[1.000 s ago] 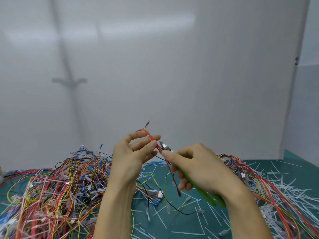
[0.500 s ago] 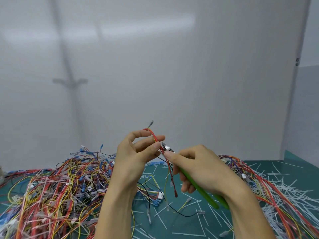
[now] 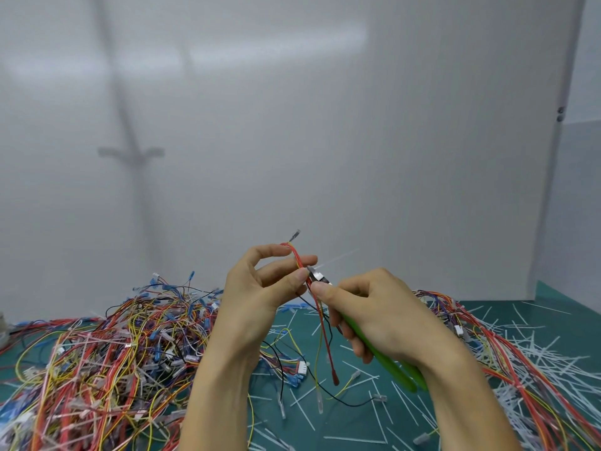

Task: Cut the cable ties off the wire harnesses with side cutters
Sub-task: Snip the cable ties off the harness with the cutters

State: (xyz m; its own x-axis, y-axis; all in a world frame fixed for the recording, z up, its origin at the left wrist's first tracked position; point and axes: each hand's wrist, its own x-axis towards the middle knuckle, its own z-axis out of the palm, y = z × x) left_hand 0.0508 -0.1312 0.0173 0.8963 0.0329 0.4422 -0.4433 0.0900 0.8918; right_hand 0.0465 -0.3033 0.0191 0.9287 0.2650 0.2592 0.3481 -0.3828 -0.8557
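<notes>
while left hand (image 3: 257, 297) pinches harness (image 3: 329, 346), right hand (image 3: 383, 314) grips cutters (image 3: 398, 374) amid wire heaps (image 3: 113, 353).

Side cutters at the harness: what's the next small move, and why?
Probably squeeze the handles to snip. The right hand grips the green-handled side cutters with their tip at the harness, beside the thumb of the left hand, which pinches the wires. A pale cable tie tail sticks out up and right from there, so the tie looks uncut.

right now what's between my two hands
Head view: the wire harness and the tip of the side cutters, between left hand and right hand.
</notes>
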